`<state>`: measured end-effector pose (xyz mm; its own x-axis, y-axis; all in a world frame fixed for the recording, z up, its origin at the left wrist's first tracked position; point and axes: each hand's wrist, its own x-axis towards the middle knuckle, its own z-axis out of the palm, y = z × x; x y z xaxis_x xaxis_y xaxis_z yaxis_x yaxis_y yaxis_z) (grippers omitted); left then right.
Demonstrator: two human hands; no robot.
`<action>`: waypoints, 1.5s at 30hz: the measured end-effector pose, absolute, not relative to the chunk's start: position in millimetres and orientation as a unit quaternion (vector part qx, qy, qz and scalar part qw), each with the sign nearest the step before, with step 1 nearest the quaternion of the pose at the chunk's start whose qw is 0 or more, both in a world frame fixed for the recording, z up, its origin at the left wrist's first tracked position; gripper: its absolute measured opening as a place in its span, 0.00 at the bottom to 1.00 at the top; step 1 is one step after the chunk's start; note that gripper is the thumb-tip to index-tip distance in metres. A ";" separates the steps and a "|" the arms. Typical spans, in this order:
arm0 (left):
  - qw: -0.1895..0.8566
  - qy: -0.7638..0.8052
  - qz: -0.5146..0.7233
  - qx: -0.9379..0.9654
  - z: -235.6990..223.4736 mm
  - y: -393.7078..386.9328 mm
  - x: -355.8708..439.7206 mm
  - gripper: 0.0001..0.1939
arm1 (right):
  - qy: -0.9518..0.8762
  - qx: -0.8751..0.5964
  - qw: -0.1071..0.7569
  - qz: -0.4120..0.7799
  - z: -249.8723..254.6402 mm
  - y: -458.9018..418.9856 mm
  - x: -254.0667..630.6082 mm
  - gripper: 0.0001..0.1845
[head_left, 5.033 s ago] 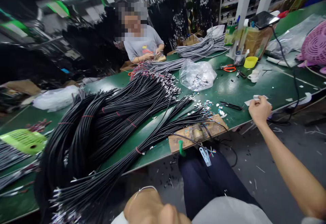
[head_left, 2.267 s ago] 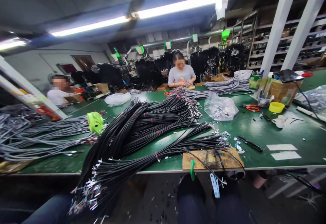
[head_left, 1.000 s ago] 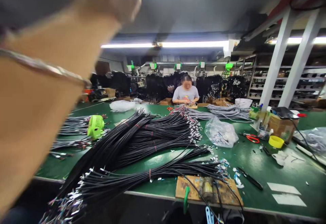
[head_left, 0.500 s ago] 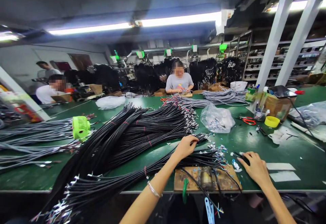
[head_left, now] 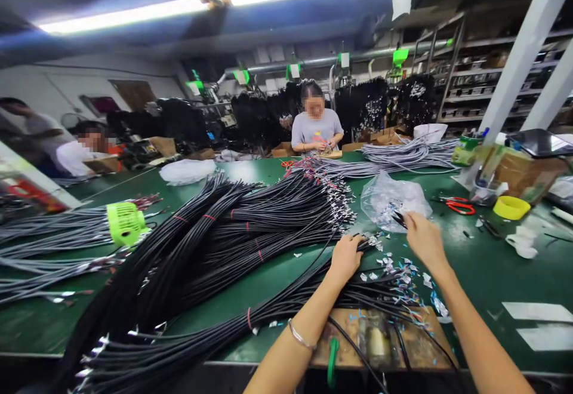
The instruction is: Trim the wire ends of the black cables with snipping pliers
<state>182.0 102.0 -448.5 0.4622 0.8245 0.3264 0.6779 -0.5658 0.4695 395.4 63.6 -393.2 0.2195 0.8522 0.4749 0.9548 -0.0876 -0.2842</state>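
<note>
Black cables (head_left: pixel 250 245) lay in thick tied bundles across the green worktop (head_left: pixel 483 262), their stripped ends fanned out near the front edge. The left hand (head_left: pixel 347 256) rested on the ends of the nearest bundle, its fingers curled down onto the wires. The right hand (head_left: pixel 423 240) was just beside it, its fingers pinched on a small dark tool (head_left: pixel 400 219) at the edge of a clear plastic bag (head_left: pixel 394 200). That bag held small metal parts, too small to make out. Loose scraps and wire tips (head_left: pixel 394 268) littered the worktop between both hands and a wooden board (head_left: pixel 380 343) at the front edge. A green fan (head_left: pixel 125 224) sat on grey cables (head_left: pixel 54 245) at the left. Red scissors (head_left: pixel 461 206) and a yellow bowl (head_left: pixel 511 207) lay well to the right; what the bowl contained could not be seen. Across the worktop, a person in a grey shirt (head_left: pixel 317 128) worked beside more grey cable bundles (head_left: pixel 407 155).
</note>
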 end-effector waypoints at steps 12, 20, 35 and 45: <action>0.190 0.421 0.419 0.782 -429.4 103.0 181.6 0.07 | -0.622 -0.666 0.411 0.036 -395.5 75.2 355.2 0.15; 0.222 0.388 0.482 0.753 -409.8 91.1 181.4 0.06 | -0.618 -0.610 0.476 0.142 -382.9 66.9 350.4 0.16; 0.292 0.371 0.486 0.735 -388.0 70.4 180.8 0.11 | -0.599 -0.483 0.548 0.327 -373.3 50.3 331.8 0.14; 0.294 0.379 0.527 0.702 -387.4 72.6 179.2 0.10 | -0.570 -0.471 0.544 0.398 -379.8 53.4 333.1 0.18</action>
<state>179.2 72.6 -387.4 0.1582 0.8409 0.5175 0.2220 -0.5410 0.8112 333.1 53.4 -379.8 0.0342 0.9689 0.2450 0.1040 0.2404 -0.9651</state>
